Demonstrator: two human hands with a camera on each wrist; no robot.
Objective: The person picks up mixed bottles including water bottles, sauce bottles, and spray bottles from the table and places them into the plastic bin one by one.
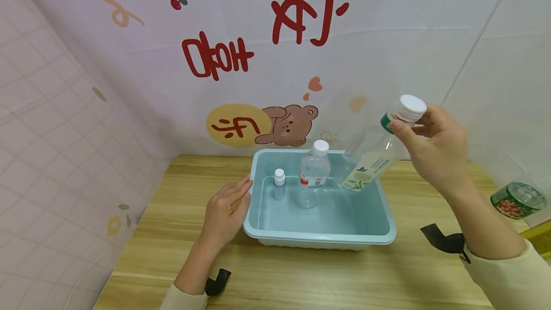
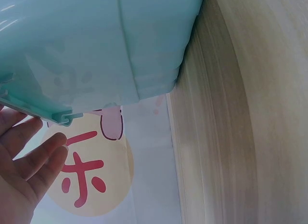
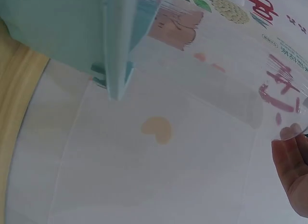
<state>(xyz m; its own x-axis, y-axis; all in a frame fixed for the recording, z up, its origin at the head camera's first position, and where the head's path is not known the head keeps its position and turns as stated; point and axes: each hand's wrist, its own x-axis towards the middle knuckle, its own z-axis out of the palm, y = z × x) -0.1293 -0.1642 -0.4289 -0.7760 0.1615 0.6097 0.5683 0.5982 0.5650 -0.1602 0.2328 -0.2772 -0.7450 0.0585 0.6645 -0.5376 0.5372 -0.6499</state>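
My right hand [image 1: 443, 149] grips a clear plastic bottle [image 1: 370, 164] near its neck, just under the white cap. This bottle has a green neck band and a flower label. It tilts, with its base down to the left, overlapping the right part of the light blue basin [image 1: 318, 238]. My left hand [image 1: 225, 212] touches the basin's left rim with its fingers extended; the left wrist view shows the fingers [image 2: 41, 159] loose by the rim. Inside the basin stand a small bottle [image 1: 279, 185] with a white cap and a taller clear water bottle [image 1: 314, 176].
The basin stands on a wooden table [image 1: 181, 248] close to a wall hanging [image 1: 387, 37] with red lettering and a cartoon bear. At the far right lies a clear container with a green and red label [image 1: 514, 201], beside a yellow edge [image 1: 538, 231].
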